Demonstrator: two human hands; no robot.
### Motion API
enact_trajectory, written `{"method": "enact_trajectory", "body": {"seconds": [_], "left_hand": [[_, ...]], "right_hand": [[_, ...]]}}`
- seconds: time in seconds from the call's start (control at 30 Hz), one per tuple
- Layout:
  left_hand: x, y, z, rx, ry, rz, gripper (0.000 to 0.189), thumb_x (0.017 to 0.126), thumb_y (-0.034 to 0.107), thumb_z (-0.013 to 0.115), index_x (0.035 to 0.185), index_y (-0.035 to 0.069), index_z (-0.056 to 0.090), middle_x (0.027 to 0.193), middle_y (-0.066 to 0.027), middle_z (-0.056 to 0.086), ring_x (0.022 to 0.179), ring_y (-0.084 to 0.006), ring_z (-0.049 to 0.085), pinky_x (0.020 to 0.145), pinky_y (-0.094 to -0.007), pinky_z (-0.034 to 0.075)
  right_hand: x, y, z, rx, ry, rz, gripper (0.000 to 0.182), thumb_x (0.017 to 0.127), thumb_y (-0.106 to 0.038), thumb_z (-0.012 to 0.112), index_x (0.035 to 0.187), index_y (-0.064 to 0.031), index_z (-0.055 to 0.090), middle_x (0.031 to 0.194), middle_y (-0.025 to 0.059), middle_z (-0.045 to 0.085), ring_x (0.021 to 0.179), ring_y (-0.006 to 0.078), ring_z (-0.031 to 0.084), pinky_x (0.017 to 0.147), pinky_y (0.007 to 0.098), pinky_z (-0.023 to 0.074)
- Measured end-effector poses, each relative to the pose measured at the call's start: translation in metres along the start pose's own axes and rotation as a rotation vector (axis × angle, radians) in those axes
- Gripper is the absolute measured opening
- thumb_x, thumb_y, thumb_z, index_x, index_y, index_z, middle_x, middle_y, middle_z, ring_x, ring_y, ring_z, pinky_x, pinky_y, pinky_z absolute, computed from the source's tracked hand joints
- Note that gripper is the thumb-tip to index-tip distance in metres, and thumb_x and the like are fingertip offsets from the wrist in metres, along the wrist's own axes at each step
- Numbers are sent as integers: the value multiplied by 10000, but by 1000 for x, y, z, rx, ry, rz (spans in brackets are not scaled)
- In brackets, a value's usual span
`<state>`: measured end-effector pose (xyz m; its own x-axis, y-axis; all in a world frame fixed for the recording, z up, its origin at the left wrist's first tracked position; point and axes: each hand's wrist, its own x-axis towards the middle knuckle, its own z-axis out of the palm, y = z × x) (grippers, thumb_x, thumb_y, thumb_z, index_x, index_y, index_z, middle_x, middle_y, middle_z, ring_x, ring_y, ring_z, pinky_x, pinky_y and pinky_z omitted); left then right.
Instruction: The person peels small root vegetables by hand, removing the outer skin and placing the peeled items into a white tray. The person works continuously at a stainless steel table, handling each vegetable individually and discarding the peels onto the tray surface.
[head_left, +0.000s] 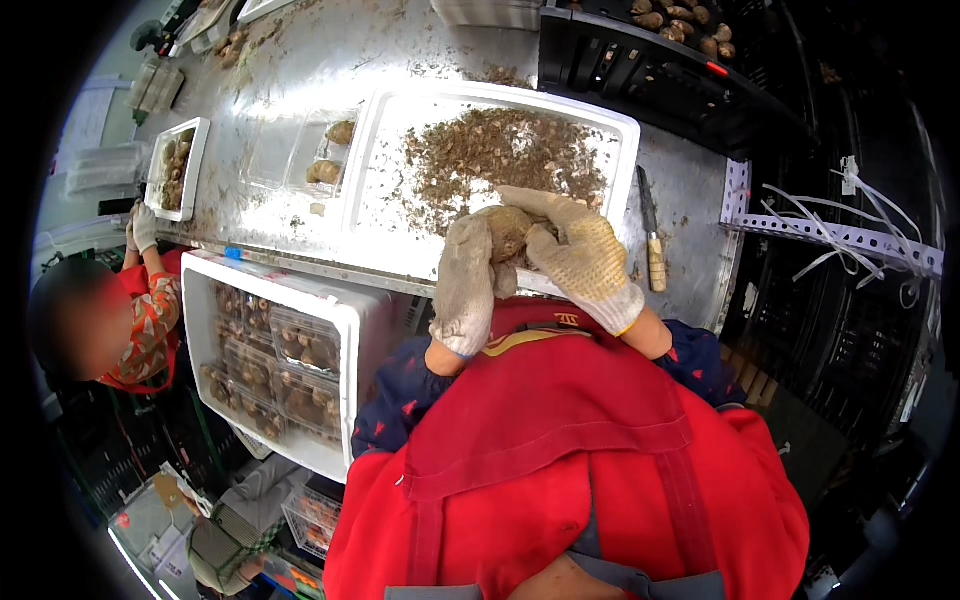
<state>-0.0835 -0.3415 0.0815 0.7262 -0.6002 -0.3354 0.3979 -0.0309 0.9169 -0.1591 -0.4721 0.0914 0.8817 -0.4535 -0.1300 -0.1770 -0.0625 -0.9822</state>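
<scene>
Both my hands wear soiled knit work gloves. Together they grip a brown root vegetable, likely a taro (508, 231), over the near edge of a white foam tray (630, 135). My left hand (463, 281) cups it from the left side. From the right, my right hand (581, 251) closes over it with the fingers curled, hiding part of its surface. Brown soil and skin scraps (502, 154) cover much of the tray floor. Left of the tray lies an opened clear plastic clamshell box (289, 161), with two taros (324, 172) in its right half.
A wooden-handled knife (655, 255) lies right of the tray on the metal table (682, 195). Behind it is a black crate (637, 75) with taros. A foam box (341, 375) of filled clear packs stands at left. Another gloved person (146, 322) works beside a small tray (196, 169).
</scene>
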Motion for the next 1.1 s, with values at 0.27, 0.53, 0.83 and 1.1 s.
{"method": "enact_trajectory", "body": {"seconds": [0.27, 0.53, 0.83, 1.1], "left_hand": [[3, -3, -8, -162, -45, -156, 452, 1039, 404, 364, 1212, 21, 532, 978, -19, 606, 741, -64, 496, 590, -203, 397], [-3, 6, 6, 266, 98, 64, 394, 1000, 317, 468, 1212, -15, 475, 903, -46, 585, 609, -43, 488, 482, -185, 367], [2, -2, -13, -144, -56, -241, 455, 1034, 433, 358, 1195, 52, 546, 883, -52, 610, 626, -100, 488, 529, -230, 380], [4, -4, -10, -266, -61, -306, 452, 1041, 400, 351, 1146, 29, 587, 776, -33, 592, 533, -67, 434, 468, -208, 338]], "right_hand": [[0, -5, -4, 50, -35, 41, 391, 882, -119, 586, 1258, -13, 594, 1052, 167, 694, 921, 198, 686, 799, 291, 546], [3, -8, -1, -185, -81, 5, 439, 862, -185, 625, 1270, -28, 589, 1077, 178, 680, 927, 245, 681, 800, 337, 540], [5, 8, -14, -92, -35, 119, 394, 874, -128, 619, 1247, 0, 602, 1091, 207, 680, 924, 248, 694, 789, 308, 548], [1, -9, -12, -73, -114, 66, 419, 875, -167, 632, 1249, 18, 595, 1099, 204, 668, 934, 263, 689, 799, 322, 549]]}}
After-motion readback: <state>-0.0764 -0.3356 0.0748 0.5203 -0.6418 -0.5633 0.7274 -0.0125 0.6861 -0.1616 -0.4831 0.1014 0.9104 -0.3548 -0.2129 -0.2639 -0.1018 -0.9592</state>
